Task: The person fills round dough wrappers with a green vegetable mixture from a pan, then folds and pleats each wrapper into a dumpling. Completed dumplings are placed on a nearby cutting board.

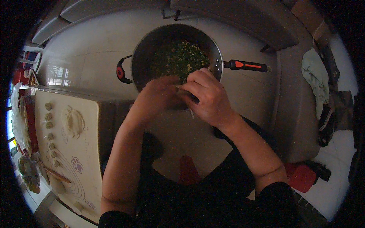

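Note:
A deep wok point(145, 54) with a long black and red handle holds a chopped green filling point(185, 57). Above its near rim, my left hand point(162, 92) and my right hand point(206, 94) meet at the fingertips. Between them is something small and pale, perhaps dough, mostly hidden by the fingers. The right fingers are curled and pinch it; the left hand is blurred by motion, so its grip is unclear. On the cream mat point(91, 148) at the left lie a cluster of flat dough wrappers point(73, 122) and a row of several small dough pieces point(49, 116).
A wooden rolling pin point(55, 173) lies on the mat's near part. Plastic bags point(28, 171) stand beyond the mat's left edge. A grey sofa point(239, 22) borders the floor at the top and right. A red object point(302, 176) is at lower right.

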The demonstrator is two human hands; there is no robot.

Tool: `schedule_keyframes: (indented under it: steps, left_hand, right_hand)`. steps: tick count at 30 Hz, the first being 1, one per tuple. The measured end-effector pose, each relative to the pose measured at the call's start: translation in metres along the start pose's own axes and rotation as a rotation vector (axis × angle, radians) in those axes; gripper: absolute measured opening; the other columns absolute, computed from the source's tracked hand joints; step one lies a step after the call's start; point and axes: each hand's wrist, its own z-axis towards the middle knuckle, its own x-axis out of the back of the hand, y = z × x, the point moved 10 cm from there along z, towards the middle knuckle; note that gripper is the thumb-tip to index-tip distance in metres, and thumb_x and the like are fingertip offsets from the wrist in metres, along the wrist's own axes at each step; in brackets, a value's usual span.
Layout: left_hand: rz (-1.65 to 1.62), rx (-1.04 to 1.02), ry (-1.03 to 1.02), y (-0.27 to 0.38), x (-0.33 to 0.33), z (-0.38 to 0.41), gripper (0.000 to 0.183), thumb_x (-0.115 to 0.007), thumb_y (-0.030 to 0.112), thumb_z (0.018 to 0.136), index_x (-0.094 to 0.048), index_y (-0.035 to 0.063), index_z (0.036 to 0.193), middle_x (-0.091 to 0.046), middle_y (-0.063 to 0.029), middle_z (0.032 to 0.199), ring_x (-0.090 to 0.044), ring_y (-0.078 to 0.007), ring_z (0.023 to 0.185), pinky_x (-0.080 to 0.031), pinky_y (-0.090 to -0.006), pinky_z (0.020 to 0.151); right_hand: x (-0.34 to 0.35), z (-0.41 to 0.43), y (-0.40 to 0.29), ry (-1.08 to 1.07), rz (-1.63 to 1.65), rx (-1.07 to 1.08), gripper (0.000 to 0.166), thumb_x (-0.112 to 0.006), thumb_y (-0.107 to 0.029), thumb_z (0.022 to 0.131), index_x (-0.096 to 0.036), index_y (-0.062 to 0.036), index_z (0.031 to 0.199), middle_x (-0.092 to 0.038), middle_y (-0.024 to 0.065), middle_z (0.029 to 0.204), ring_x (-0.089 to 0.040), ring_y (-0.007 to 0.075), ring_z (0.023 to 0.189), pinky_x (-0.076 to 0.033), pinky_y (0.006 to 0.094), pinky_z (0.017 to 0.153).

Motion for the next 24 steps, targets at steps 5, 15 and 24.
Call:
schedule_keyframes:
  steps: [5, 15, 24]
  left_hand:
    - [-0.256, 0.111, -0.007, 0.001, -0.003, -0.001, 0.028, -0.065, 0.016, 0.080, -0.062, -0.0008, 0.103, -0.064, -0.0140, 0.104, -0.063, -0.0221, 0.091, -0.048, -0.0308, 0.081]
    - [-0.536, 0.202, -0.089, 0.008, -0.029, -0.002, 0.034, -0.061, 0.011, 0.084, -0.053, -0.0001, 0.115, -0.063, -0.0081, 0.101, -0.056, -0.0123, 0.091, -0.047, -0.0290, 0.079]
    - [-0.354, 0.112, -0.090, 0.014, -0.026, -0.003, 0.027, -0.063, 0.014, 0.085, -0.055, -0.0001, 0.106, -0.065, -0.0085, 0.092, -0.057, -0.0129, 0.084, -0.047, -0.0308, 0.075]
  right_hand:
    - [0.006, -0.001, 0.010, 0.075, 0.042, -0.066, 0.018, -0.073, 0.001, 0.064, -0.061, -0.0025, 0.078, -0.054, 0.0087, 0.080, -0.055, 0.0269, 0.077, -0.047, 0.0343, 0.070]
    - [0.013, 0.000, 0.044, 0.053, 0.395, -0.382, 0.012, -0.075, -0.004, 0.072, -0.064, -0.0041, 0.076, -0.057, 0.0007, 0.079, -0.055, 0.0095, 0.072, -0.044, 0.0229, 0.064]
    - [0.003, -0.002, 0.050, -0.037, 0.472, -0.420, 0.014, -0.077, -0.005, 0.072, -0.068, -0.0045, 0.083, -0.059, 0.0011, 0.080, -0.055, 0.0089, 0.072, -0.044, 0.0226, 0.066]
